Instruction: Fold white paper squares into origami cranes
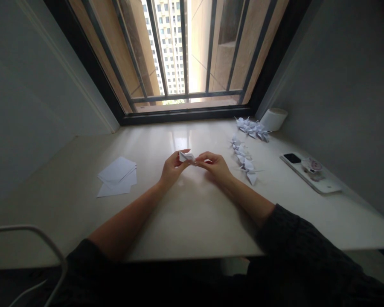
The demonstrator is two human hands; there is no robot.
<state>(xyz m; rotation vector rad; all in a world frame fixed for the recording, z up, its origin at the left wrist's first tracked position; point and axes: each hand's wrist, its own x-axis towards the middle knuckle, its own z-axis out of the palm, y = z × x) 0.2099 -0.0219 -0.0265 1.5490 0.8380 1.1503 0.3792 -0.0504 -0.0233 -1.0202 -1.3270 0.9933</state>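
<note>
A small folded piece of white paper (188,157) is held between both hands above the middle of the pale desk (192,213). My left hand (173,167) pinches its left side, with the fingers curled around it. My right hand (213,165) pinches its right end with fingertips closed. Both forearms reach in from the desk's near edge.
A stack of white paper sheets (117,176) lies to the left. A row of folded paper cranes (245,160) runs to the right, with more cranes (252,128) near the window. A white roll (274,119) and a phone (309,171) sit at the right. A barred window (185,64) is ahead.
</note>
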